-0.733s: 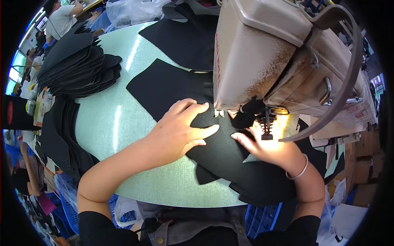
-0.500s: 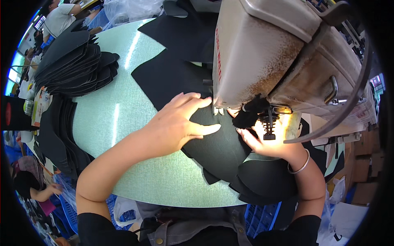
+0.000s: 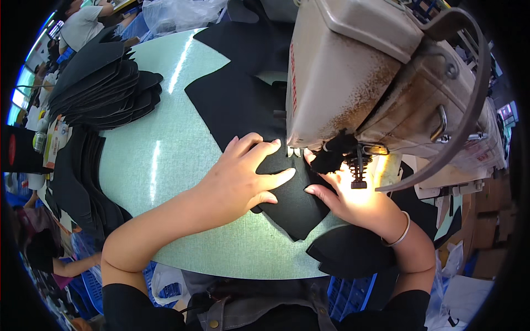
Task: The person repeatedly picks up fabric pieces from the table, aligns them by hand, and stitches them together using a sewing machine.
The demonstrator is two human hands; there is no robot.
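A black fabric piece (image 3: pixel 290 212) lies under the needle area of a beige sewing machine (image 3: pixel 353 71). My left hand (image 3: pixel 248 171) rests on its left part with fingers spread. From the other side my right hand (image 3: pixel 350 196) touches the same piece, thumb and fingertips apart; the machine's black spring part (image 3: pixel 359 168) hides some of its fingers. Bright lamp light falls on that hand. Further black pieces (image 3: pixel 232 91) trail off behind my left hand, touching the machine's left side. Beneath my right forearm lie more black cut pieces (image 3: pixel 350 248).
Stacks of black cut pieces (image 3: pixel 102 85) stand at the far left of the pale green table (image 3: pixel 165 143), with another stack (image 3: pixel 88 187) nearer. A grey curved bar (image 3: pixel 477 105) arches on the right. Blue crates (image 3: pixel 350 292) sit below the table edge. Other people work at the left.
The black piece under my hands has moved away from me, its near tip shifting. My left fingers have spread more and come slightly nearer. My right thumb has slid left over the fabric.
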